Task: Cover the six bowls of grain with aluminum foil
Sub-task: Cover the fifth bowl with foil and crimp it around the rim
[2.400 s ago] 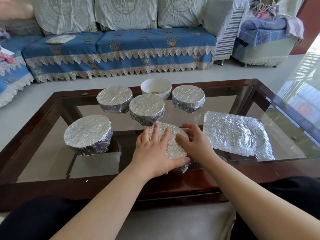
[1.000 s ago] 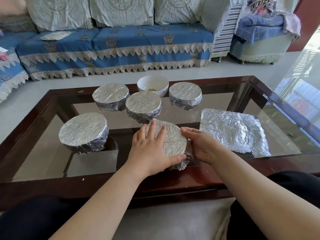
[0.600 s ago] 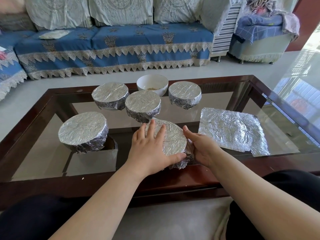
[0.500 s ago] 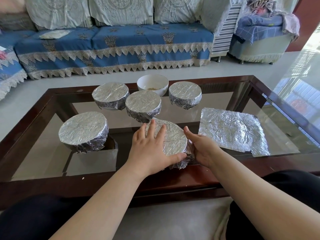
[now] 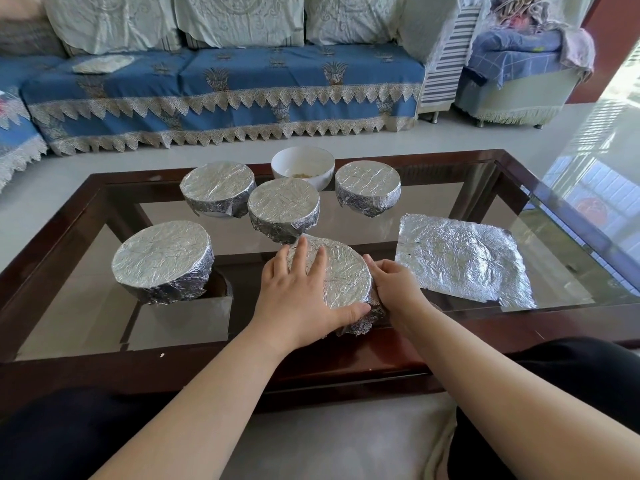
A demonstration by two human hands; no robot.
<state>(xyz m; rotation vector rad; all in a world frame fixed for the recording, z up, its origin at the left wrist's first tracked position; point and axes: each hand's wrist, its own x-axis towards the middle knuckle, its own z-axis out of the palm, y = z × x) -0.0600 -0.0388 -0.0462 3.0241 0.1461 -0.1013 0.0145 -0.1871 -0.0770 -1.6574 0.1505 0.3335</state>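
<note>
**Inspector A:** The left hand [image 5: 298,296] is laid flat, fingers straight and spread, on the foil top of the nearest bowl [image 5: 346,275]. The right hand [image 5: 393,284] is pressed against the bowl's side at 3 o'clock; whether its fingers are curled on the foil cannot be told.

**Inspector B:** The step is judged to be the sealing of the fifth bowl. Four covered bowls are noted from 9 to 1 o'clock.

**Inspector A:** One open bowl [image 5: 303,166] is left at 12 o'clock on the glass table [image 5: 450,202]. A loose foil sheet [image 5: 460,258] is laid at 3 o'clock, to be lifted and carried over next.
</note>
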